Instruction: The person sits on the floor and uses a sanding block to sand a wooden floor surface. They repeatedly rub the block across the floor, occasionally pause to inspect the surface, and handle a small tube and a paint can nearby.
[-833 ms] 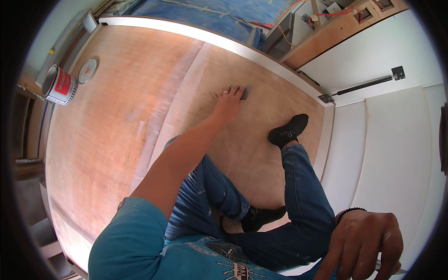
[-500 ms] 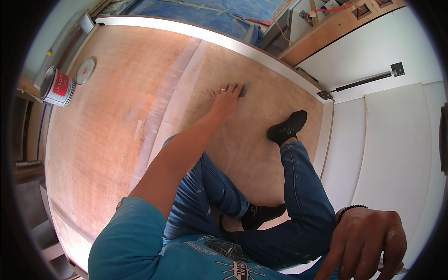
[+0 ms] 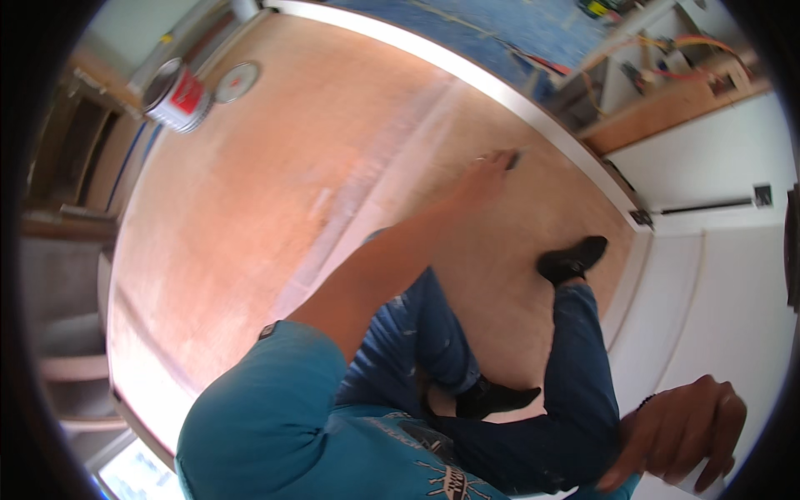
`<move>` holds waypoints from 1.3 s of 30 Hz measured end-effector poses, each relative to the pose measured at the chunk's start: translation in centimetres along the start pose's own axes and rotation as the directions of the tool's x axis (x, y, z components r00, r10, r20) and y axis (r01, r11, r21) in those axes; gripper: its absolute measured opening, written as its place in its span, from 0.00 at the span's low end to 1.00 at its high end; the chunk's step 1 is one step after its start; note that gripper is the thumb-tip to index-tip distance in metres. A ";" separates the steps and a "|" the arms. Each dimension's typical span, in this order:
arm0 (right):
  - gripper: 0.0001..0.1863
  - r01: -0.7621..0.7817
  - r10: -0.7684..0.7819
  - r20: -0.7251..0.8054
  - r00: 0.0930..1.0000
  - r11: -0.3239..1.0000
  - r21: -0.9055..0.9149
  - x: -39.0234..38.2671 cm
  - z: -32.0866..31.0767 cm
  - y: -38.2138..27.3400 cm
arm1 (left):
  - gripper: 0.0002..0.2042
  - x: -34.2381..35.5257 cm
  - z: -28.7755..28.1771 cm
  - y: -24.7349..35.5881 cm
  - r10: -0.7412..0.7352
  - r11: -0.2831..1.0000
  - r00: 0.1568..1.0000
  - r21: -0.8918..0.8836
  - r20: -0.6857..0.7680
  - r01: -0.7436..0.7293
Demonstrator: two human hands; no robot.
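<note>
My left hand (image 3: pixel 492 167) is stretched far out over the pale wooden board (image 3: pixel 217 208), palm down and blurred by motion. Its fingers press a small flat dark grey piece (image 3: pixel 513 160) against the board's surface; its exact kind is unclear. A pale band (image 3: pixel 367 183) runs along a seam in the board, left of that hand. Low at the right, close to my bent knee, my right hand (image 3: pixel 683 433) has its fingers curled. Something whitish shows among its fingers, too blurred and covered to name.
An open tin (image 3: pixel 179 96) with a red label stands at the board's far left edge, beside its round lid (image 3: pixel 237 82). My black-socked foot (image 3: pixel 573 260) rests on the board. A white rim (image 3: pixel 400 42) borders the far side; a black strut (image 3: pixel 708 206) crosses the white right panel.
The whole view has swung, so the scene sits farther right and lower. My left hand has slid outward and to the right across the board with the grey piece. The right hand remains curled.
</note>
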State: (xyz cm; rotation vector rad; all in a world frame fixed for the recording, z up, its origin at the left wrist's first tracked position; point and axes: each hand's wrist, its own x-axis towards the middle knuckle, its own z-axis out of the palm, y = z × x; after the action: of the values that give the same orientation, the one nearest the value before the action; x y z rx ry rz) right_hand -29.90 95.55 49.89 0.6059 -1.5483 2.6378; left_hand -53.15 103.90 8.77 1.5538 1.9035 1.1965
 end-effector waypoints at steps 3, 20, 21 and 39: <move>0.11 0.002 -0.008 -0.114 0.993 0.999 -0.051 -3.4 -1.6 -0.3 | 0.22 -0.4 -8.4 3.4 -0.148 0.975 0.984 -0.179 -0.102 0.128; 0.17 -0.505 0.066 -0.900 0.431 0.844 -0.180 7.4 -9.9 9.6 | 0.36 -52.7 -46.8 -29.5 -0.412 0.195 0.517 0.482 -0.750 0.854; 0.17 -0.508 0.117 -0.884 0.453 0.849 -0.148 9.6 -10.5 11.1 | 0.38 -52.9 -45.4 -29.4 -0.390 0.288 0.442 0.350 -0.807 0.892; 0.24 -0.709 0.142 -0.707 0.693 0.313 -0.632 30.9 -11.6 57.5 | 0.41 -51.1 -46.9 -24.1 -0.470 0.316 0.435 0.314 -0.768 0.895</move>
State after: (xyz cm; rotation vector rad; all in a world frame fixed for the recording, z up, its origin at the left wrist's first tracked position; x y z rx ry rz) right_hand -74.35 70.83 7.38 -0.7153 -2.7018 1.3913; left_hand -87.39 39.05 4.83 0.2308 3.2133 0.4479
